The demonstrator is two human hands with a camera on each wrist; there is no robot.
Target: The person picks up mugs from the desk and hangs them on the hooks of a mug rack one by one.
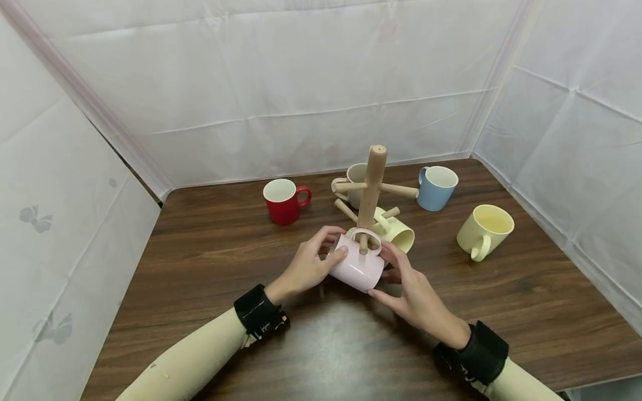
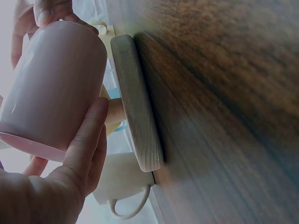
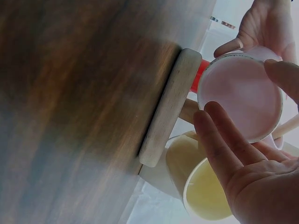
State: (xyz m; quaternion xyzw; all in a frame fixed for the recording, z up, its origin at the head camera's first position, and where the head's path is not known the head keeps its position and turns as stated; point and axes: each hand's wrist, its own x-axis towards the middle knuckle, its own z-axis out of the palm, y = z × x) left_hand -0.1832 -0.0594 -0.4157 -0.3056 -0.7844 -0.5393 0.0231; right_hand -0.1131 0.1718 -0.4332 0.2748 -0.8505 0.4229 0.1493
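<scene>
Both hands hold a pale pink mug [image 1: 357, 268] lying on its side at a wooden mug tree [image 1: 371, 186]. A lower peg of the tree pokes through the mug's handle loop. My left hand [image 1: 307, 266] grips the mouth end, thumb on the near wall and fingers behind it. My right hand [image 1: 418, 295] holds the base end between thumb and fingers; in the right wrist view its fingertips lie on the round base [image 3: 240, 98]. Just behind, a light yellow mug [image 1: 399, 233] is tilted on its side at another peg.
A red mug [image 1: 282, 207] stands left of the tree. Behind it is a cream mug [image 1: 356, 174], partly hidden. A blue mug [image 1: 435, 192] and another yellow mug [image 1: 481, 231] stand to the right. White sheeting [image 1: 301, 83] encloses the brown wooden table [image 1: 210, 256].
</scene>
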